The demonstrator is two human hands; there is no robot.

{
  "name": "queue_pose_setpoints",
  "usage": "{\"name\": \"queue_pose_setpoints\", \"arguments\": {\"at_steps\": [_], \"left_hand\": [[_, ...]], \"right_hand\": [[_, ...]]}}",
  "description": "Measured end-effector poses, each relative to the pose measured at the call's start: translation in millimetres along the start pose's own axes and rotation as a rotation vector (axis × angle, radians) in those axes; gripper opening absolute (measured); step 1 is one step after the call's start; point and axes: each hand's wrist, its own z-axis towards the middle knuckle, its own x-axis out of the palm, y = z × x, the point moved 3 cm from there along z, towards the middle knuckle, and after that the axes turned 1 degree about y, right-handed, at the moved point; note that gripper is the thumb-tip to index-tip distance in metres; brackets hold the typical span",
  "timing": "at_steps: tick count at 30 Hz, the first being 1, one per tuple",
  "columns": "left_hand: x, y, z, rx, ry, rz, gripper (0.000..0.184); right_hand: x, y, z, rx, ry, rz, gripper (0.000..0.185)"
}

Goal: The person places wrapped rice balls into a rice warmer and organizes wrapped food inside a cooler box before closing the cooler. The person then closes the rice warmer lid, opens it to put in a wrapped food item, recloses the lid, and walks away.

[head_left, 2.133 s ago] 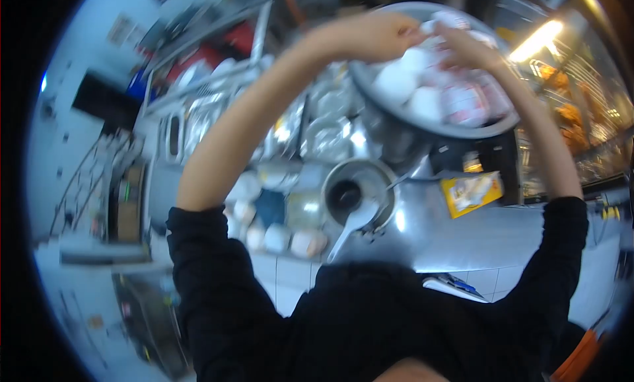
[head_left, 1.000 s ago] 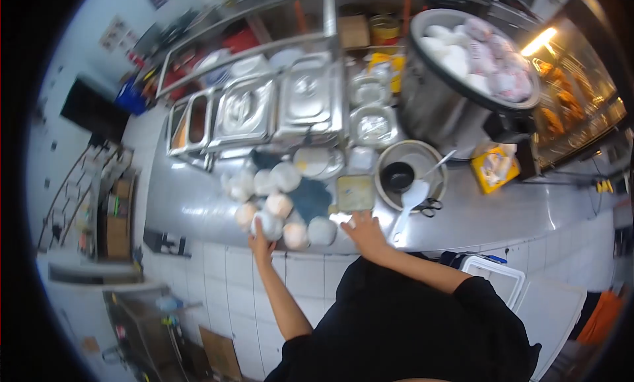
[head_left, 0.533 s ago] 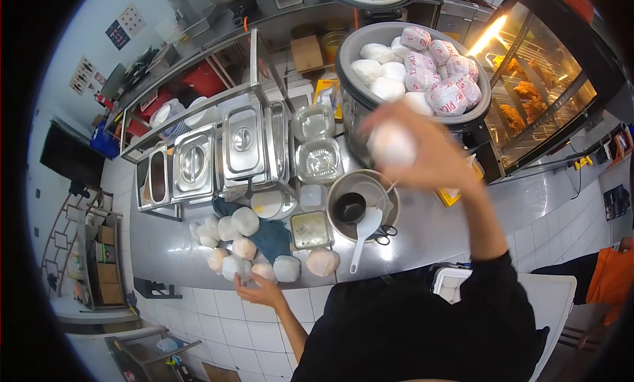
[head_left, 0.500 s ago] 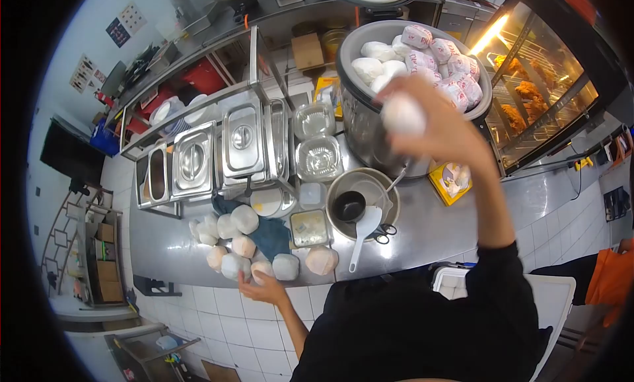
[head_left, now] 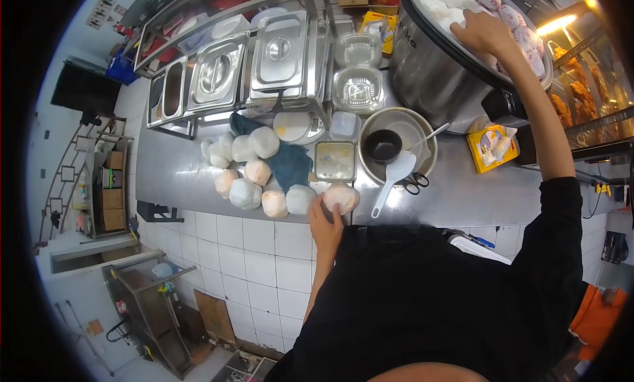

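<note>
Basically, the left hand (head_left: 325, 229) is at the front edge of the counter (head_left: 462, 197), fingers apart and touching the near side of a peach-tinted wrapped bundle (head_left: 343, 198), not closed around it. The right hand (head_left: 485, 33) reaches over the rim of a big steel pot (head_left: 432, 71) at the counter's back right, fingertips down among white bundles (head_left: 434, 8); can't tell if it's clamped on one.

Risk: the peach-tinted bundle sits close to the front edge, so a careless nudge could roll it off. A hard pinch could probably tear the thin wrap. Bundles are heaped up to the pot's rim, so pushing could tip one over the side.

Looks: peach-tinted bundle is rounded, slightly lumpy, wrap creased and pulled snug, contents not visible. It's in front of the square container (head_left: 335, 162), right of a pale bundle (head_left: 301, 199) and left of the white paddle's (head_left: 395, 174) handle. Pot ones: some plain white, others with red print (head_left: 527, 38).
</note>
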Motion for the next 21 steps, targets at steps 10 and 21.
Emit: {"name": "queue_pose_setpoints", "arguments": {"at_steps": [10,21], "left_hand": [[36.7,25.1,24.5,-0.375,0.293,-0.082,0.082],[8.4,3.6,27.2,-0.28,0.102,-0.13,0.059]], "right_hand": [[2.9,-10.1,3.0,-0.039,0.027,-0.004,0.05],[7.1,-7.1,-12.7,-0.236,0.055,0.37,0.057]]}}
